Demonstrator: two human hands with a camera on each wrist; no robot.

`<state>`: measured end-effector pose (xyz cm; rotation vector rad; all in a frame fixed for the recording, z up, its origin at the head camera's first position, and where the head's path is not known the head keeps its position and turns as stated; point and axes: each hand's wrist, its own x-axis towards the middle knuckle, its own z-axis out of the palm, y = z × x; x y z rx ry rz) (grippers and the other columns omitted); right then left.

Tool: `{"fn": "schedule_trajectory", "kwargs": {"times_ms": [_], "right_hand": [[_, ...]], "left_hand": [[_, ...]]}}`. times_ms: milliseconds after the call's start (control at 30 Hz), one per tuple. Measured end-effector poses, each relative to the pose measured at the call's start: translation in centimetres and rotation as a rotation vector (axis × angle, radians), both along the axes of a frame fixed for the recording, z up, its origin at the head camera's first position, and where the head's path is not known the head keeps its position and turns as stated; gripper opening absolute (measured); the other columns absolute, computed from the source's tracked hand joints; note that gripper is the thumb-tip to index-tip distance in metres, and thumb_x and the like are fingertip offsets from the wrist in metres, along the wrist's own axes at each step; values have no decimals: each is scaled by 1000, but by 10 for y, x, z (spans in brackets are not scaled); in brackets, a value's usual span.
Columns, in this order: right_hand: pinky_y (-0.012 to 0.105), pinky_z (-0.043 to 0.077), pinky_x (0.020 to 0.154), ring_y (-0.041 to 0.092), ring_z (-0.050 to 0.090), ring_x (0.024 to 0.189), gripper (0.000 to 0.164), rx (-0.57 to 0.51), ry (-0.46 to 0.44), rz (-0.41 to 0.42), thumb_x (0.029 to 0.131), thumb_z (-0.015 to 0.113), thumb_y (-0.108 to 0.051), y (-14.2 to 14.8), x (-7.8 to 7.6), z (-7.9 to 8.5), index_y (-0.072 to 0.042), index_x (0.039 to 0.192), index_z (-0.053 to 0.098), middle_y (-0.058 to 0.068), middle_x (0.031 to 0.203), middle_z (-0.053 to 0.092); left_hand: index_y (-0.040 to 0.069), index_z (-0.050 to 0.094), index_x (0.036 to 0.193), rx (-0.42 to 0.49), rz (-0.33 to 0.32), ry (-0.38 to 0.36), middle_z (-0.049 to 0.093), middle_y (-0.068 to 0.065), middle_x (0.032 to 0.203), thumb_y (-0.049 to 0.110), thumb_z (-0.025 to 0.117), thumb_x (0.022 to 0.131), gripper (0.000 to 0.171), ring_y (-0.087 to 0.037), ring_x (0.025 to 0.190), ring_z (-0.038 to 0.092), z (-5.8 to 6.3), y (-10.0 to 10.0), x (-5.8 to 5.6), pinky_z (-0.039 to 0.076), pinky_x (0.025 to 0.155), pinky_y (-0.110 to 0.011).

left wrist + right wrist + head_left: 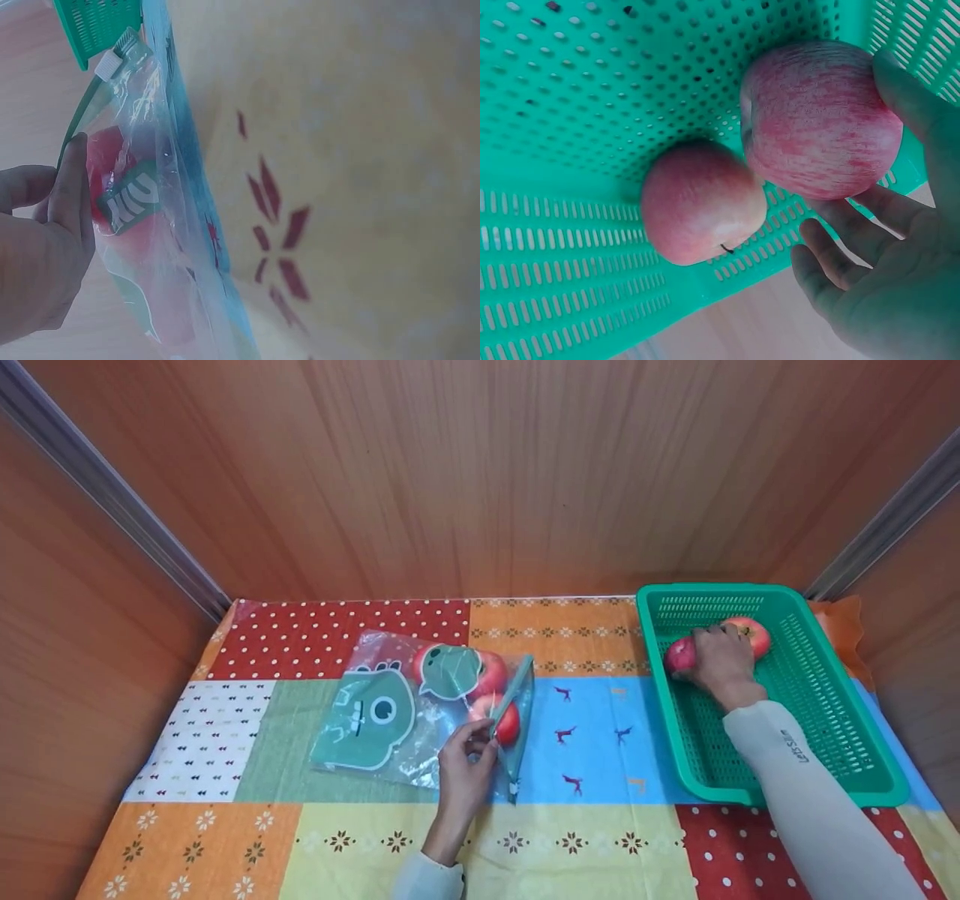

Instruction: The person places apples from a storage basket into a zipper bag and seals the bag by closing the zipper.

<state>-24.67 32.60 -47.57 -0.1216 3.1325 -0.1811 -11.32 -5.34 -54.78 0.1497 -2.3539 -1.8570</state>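
Observation:
A clear zip bag (pixel 431 742) with green cartoon prints lies on the cloth, red apples (pixel 493 671) inside it. My left hand (pixel 466 769) pinches the green zip edge at the bag's mouth between thumb and fingers. A white zip slider (pixel 109 66) sits at one end of that edge in the left wrist view. Inside the green basket (pixel 670 735), my right hand (pixel 721 664) grips a streaky red apple (pixel 821 120), thumb on one side and fingertips under the other. A second apple (pixel 701 206), its stem showing, rests beside it against the basket's wall.
A patchwork-print cloth (pixel 337 847) covers the table. Wood-grain panels (pixel 480 480) close off the back and both sides. The basket stands at the right, near the back panel, with an orange flap of material (pixel 840 630) behind its right rim.

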Motion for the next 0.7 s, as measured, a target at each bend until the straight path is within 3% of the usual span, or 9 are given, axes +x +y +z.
{"fn": "schedule_trajectory", "kwargs": {"times_ms": [500,700], "right_hand": [[71,54,91,58,54,112,73,-141,12,-65,80,90,-17,2,6,-3,16,132,52,40,119,61],[71,54,89,59,52,114,76,-164,2,-82,81,90,-20,5,7,-3,16,134,50,41,121,57]], "left_hand": [[4,74,121,18,-3,17,71,-11,103,-8,69,94,30,-18,81,68,1,0,0,58,74,-23],[5,73,124,10,-4,-7,70,-10,105,-5,70,95,30,-18,84,68,1,-1,0,59,76,-22]]}}
